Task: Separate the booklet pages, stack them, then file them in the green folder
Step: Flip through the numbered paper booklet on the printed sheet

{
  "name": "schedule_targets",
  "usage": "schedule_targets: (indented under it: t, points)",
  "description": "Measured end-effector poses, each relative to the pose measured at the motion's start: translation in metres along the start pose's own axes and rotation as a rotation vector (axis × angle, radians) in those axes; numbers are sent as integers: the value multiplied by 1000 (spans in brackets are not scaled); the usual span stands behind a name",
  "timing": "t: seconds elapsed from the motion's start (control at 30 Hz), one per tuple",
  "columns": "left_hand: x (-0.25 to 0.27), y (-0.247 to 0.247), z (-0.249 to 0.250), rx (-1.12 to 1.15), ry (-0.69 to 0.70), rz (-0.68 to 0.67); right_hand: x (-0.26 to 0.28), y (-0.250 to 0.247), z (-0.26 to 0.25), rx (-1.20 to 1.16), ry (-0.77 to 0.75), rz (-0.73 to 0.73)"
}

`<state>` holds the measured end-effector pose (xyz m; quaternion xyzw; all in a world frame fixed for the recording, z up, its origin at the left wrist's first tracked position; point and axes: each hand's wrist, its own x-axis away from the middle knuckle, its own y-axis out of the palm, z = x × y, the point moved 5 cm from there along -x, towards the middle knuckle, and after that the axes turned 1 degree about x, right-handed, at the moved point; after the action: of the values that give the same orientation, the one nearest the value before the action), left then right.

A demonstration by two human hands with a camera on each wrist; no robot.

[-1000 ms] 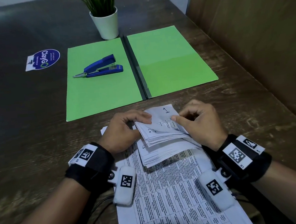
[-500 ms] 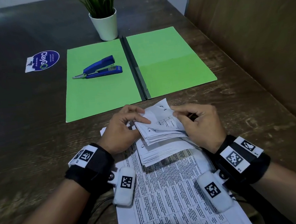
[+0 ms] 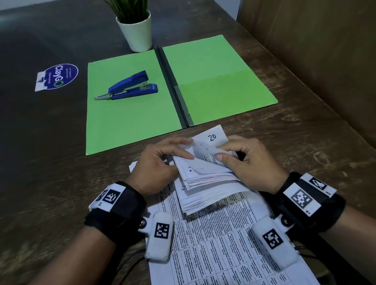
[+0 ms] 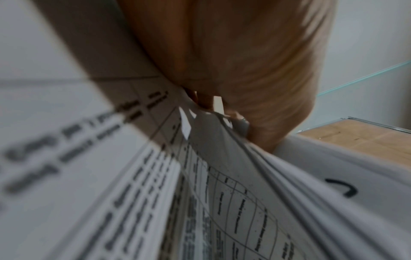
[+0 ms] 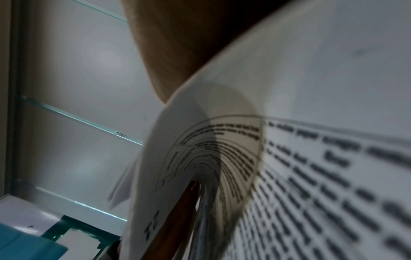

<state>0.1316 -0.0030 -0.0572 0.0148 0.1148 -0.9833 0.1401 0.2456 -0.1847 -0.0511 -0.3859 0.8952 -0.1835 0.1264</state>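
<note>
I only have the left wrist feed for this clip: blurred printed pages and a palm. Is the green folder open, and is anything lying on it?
Observer: Yes. In the head view the green folder lies open flat beyond the hands, and a blue stapler rests on its left leaf.
Operator: What is the right hand doing?
Observer: The right hand pinches the folded-back top corner of the booklet pages, opposite the left hand, which grips the same corner.
Operator: Any page number showing?
Observer: A handwritten 20 shows on the lifted corner, towards the folder.
</note>
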Motion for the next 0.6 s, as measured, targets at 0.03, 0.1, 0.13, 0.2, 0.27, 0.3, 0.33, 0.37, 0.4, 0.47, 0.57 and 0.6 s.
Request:
schedule_targets:
  t: [0.03, 0.1, 0.13, 0.2, 0.27, 0.3, 0.33, 0.37, 0.4, 0.47, 0.57, 0.6]
  points:
    - [0, -1, -1, -1, 0, 0, 0, 1, 0, -6, 6, -25]
    - [-1, -2, -3, 7, -11, 18, 0, 4, 2, 6, 8, -53]
    - [-1, -1, -3, 15, -9, 23, 0, 5, 3, 15, 8, -56]
    - [-1, 0, -2, 33, -4, 24, 0, 5, 3, 28, 7, -52]
    - [0, 0, -2, 28, -3, 18, 0, 4, 3, 25, 11, -45]
    - [-1, 0, -3, 24, -5, 16, 0, 4, 3, 9, 21, -45]
    - [-1, 0, -4, 22, -7, 14, 0, 3, 3, -17, 39, -48]
    - [-2, -1, -3, 24, -5, 11, 0, 3, 3, -43, 58, -50]
    - [-1, -1, -2, 24, -1, 8, 0, 3, 2, -53, 67, -44]
    - [0, -2, 0, 7, 17, 16, 0, 2, 1, -40, 63, -23]
    - [0, -1, 0, 21, 55, 3, 0, 4, 2, -28, 66, -43]
    - [0, 0, 1, 42, 61, -4, 1, 5, 2, -22, 74, -55]
